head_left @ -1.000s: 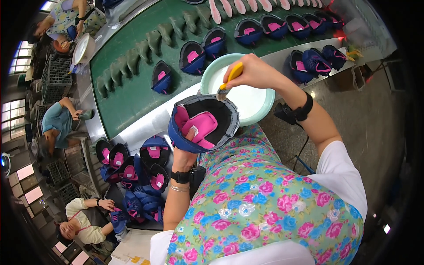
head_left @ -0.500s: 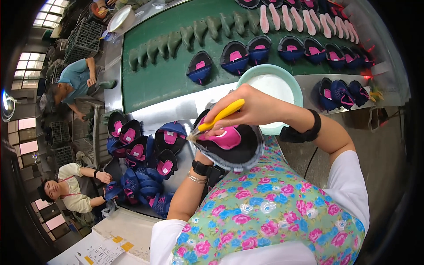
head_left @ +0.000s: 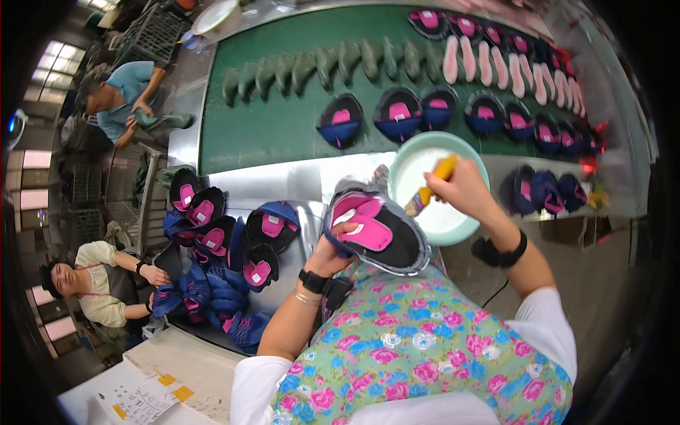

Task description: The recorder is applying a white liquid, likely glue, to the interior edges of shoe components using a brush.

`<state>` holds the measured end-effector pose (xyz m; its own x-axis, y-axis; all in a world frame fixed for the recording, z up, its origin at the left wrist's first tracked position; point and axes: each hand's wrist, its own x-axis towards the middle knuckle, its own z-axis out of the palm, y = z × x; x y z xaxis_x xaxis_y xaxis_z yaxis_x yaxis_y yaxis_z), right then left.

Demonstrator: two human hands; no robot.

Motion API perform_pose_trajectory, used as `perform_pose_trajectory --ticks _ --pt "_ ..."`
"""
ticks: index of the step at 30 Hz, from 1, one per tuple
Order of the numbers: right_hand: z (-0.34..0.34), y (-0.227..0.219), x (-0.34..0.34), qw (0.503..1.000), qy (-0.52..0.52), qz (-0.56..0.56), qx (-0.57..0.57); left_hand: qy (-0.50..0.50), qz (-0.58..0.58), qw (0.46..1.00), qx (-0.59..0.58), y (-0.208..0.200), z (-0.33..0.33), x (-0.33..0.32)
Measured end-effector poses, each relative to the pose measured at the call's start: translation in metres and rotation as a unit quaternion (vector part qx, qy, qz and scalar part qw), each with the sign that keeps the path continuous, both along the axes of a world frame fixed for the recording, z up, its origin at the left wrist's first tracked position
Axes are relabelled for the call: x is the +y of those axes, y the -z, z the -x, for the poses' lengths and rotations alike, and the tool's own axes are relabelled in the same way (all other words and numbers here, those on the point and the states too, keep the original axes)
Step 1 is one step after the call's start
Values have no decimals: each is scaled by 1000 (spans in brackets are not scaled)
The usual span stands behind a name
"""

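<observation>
My left hand [head_left: 330, 253] is closed around a shoe upper [head_left: 406, 249], dark with a pink tongue, its open underside facing up. The thumb presses on the pink part. In my right hand [head_left: 464, 190] is a paintbrush [head_left: 445, 168] with a yellow handle, gripped between thumb and fingers. The bristles point down and left, at the near-left part of a pale green basin [head_left: 482, 160] holding white liquid. They are close to the shoe upper's edge; whether they touch the liquid I cannot tell.
A pile of blue and pink shoe uppers [head_left: 234, 290] lies to the left. On the green conveyor belt [head_left: 276, 134] stand dark green shoe lasts [head_left: 326, 65], pink insoles [head_left: 499, 71] and more uppers [head_left: 340, 120]. Two co-workers [head_left: 131, 88] are at the left, one handling the pile.
My right hand has moved the brush from the shoe upper to the basin on the right. The upper is tilted differently, and my left hand now shows. The far co-worker now holds a last.
</observation>
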<state>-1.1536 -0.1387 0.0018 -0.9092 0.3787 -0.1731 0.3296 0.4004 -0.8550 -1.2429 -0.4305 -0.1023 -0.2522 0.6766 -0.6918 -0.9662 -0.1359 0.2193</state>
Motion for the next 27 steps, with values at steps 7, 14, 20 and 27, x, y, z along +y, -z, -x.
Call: perform_pose_trajectory --ticks 7,14,20,27 --pt "1 27 8 965 181 176 70 -145 52 961 228 95 132 -54" --pt "32 56 -37 956 196 218 -11 -271 0 929 253 219 259 20" --pt "65 59 -67 981 110 156 -44 83 282 862 414 199 242 -46" --pt "115 79 -109 982 -33 167 -77 433 469 556 533 160 206 -224"
